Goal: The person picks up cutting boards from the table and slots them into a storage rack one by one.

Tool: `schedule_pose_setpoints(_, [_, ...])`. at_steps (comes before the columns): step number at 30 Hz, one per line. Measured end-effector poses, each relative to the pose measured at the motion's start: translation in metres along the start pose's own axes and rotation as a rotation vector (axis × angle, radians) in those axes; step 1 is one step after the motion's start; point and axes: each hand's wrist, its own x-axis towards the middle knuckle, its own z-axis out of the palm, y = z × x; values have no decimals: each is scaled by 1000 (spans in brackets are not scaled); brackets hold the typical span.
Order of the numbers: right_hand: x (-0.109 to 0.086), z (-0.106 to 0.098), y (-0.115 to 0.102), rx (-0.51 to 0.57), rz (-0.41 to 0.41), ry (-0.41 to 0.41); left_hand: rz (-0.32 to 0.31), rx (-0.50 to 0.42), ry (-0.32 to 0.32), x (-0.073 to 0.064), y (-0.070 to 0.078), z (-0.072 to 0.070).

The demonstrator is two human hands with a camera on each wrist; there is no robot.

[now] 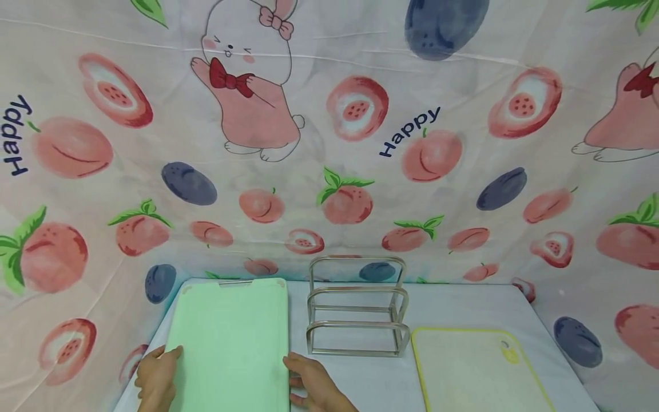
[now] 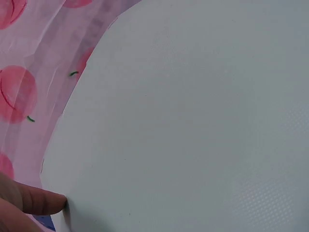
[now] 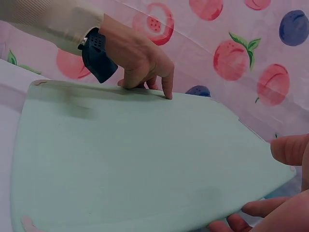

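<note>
A pale green cutting board [image 1: 231,343] with a metal-trimmed slot at its far end lies between both hands in the head view. My left hand [image 1: 157,377] grips its left edge, thumb on top. At the opposite edge, my right hand [image 1: 314,380] holds the board with the thumb above and the fingers spread along the side. In the left wrist view, the left thumb [image 2: 41,200] presses the rim of the board [image 2: 183,116]. The right wrist view shows the left hand [image 3: 145,63] across the board [image 3: 145,154], with the right hand [image 3: 285,212] at the near edge.
A metal rack [image 1: 355,324] with several upright loops stands right of the green board. Farther right lies a whitish cutting board [image 1: 473,372] with a yellow rim. Behind the white table [image 1: 453,303] hangs a fruit-and-rabbit patterned cloth [image 1: 309,143], which also flanks both sides.
</note>
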Motion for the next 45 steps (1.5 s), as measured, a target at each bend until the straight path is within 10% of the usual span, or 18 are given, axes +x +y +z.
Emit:
schedule_pose_setpoints(32, [-22, 3, -15, -216, -324, -90, 132, -365, -7, -11, 34, -18])
schedule_pose_setpoints(37, [-26, 4, -22, -382, -427, -94, 140, -477, 14, -13, 41, -21])
schedule_pose_setpoints(45, [-29, 10, -32, -354, -468, -101, 130, -676, -12, -11, 47, -22])
